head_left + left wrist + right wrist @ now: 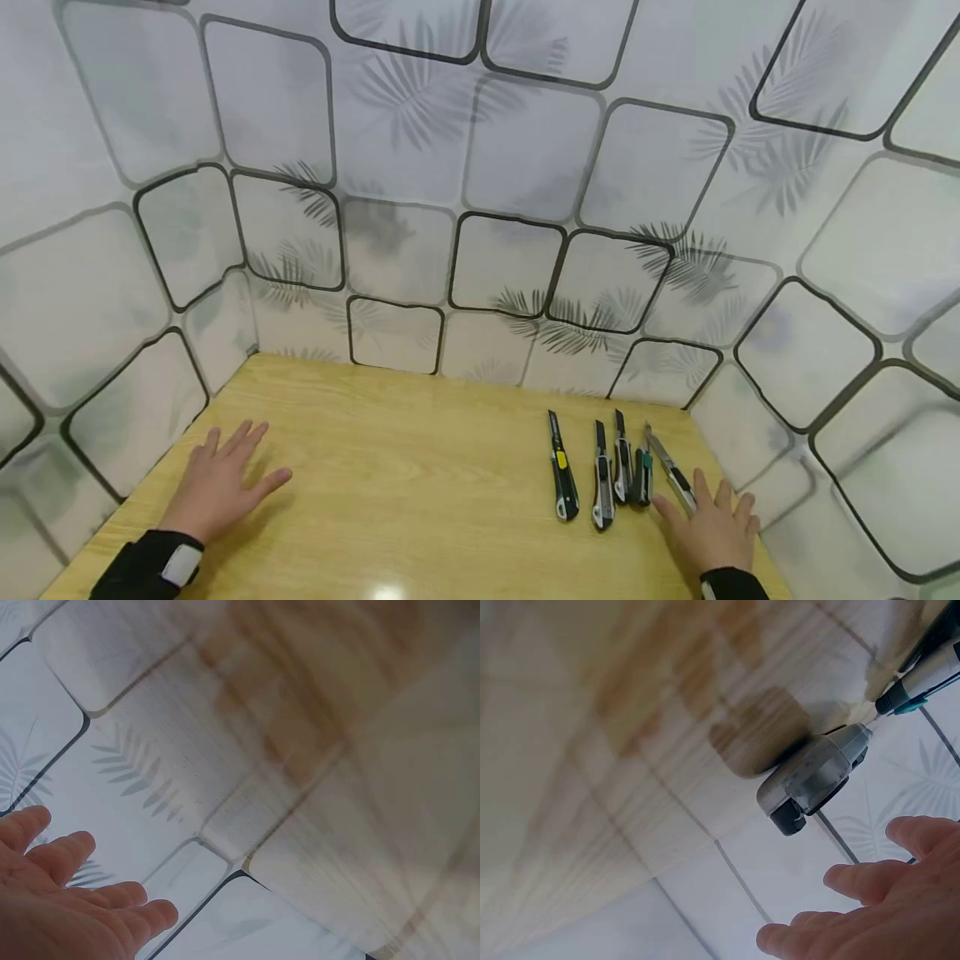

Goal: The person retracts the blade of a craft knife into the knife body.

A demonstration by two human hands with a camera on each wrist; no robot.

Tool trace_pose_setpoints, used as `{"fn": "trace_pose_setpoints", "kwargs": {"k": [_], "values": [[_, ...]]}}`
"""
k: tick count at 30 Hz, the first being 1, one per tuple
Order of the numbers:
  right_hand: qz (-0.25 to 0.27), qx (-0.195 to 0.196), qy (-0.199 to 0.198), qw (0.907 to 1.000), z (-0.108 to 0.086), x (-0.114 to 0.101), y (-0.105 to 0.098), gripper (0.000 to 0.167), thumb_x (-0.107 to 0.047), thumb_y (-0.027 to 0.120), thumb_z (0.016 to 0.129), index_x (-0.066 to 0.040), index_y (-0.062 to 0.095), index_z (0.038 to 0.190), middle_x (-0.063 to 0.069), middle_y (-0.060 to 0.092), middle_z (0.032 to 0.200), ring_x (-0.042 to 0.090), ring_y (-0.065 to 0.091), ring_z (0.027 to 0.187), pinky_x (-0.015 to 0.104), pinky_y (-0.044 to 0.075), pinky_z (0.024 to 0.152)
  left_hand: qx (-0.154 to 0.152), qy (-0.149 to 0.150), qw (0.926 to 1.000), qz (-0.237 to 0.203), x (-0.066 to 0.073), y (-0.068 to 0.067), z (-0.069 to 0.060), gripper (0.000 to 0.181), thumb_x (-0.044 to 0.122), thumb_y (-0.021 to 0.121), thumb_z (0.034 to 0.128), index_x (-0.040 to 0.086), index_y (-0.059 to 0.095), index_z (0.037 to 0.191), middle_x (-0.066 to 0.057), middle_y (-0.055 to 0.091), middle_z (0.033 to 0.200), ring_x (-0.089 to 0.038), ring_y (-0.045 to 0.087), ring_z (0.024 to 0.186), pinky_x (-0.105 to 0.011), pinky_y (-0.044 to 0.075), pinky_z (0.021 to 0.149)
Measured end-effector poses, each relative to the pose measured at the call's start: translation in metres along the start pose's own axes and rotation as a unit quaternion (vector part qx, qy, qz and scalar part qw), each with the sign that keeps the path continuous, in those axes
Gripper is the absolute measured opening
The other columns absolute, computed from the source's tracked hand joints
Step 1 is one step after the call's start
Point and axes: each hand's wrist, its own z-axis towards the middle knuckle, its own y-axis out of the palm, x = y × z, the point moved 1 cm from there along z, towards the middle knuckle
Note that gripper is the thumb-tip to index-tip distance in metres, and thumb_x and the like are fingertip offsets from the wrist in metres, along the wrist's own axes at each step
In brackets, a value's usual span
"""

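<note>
Several box cutters lie on the right half of the wooden table, blade ends pointing to the back wall. The leftmost is a black cutter with a yellow slider [562, 467]. Beside it are a grey-and-black cutter [603, 483], a shorter one [622, 462] and a dark cutter with a green slider [642, 475]. A silver cutter [670, 467] lies slanted at the right, closest to my right hand [712, 529], whose fingers are spread and hold nothing. In the right wrist view, that cutter's butt end [802, 784] shows beyond the fingertips. My left hand [217, 492] is spread out at the table's left, holding nothing.
The yellowish wooden table [405, 467] is bounded at back and sides by pale cloth walls [510, 267] patterned with dark rounded squares and leaves. Light glares on the front of the tabletop.
</note>
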Motion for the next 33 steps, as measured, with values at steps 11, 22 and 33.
{"fn": "trace_pose_setpoints", "kwargs": {"k": [11,22,33], "values": [[-0.03,-0.042,-0.017,0.9985,0.005,0.013,0.0,0.108,-0.076,0.041,0.104,0.015,0.028,0.16,0.054,0.025,0.155,0.077,0.02,0.142,0.083,0.023,0.114,0.003,0.005,1.0,0.002,0.004,0.003,-0.003,0.098,0.067,0.065,0.0985,-0.002,0.037,0.163,-0.041,0.034,0.163,-0.077,0.018,0.145,-0.085,0.015,0.113],[-0.013,-0.058,-0.009,0.9982,0.032,0.02,0.005,0.057,-0.023,0.063,0.105,0.019,0.05,0.141,0.042,0.062,0.131,0.055,0.067,0.109,0.06,0.055,0.089,0.006,0.008,0.9999,-0.005,0.003,0.002,-0.005,0.097,0.065,0.066,0.0987,-0.003,0.038,0.162,-0.041,0.035,0.162,-0.076,0.021,0.144,-0.085,0.018,0.112],[-0.012,-0.048,-0.012,0.9987,0.042,0.012,-0.004,0.043,-0.031,0.066,0.101,-0.005,0.06,0.067,0.007,0.055,0.062,0.025,0.055,0.059,0.035,0.041,0.059,0.012,0.015,0.9998,-0.009,0.0,0.002,-0.002,0.095,0.062,0.068,0.0989,-0.005,0.039,0.16,-0.042,0.039,0.159,-0.074,0.029,0.142,-0.081,0.024,0.113]]}}
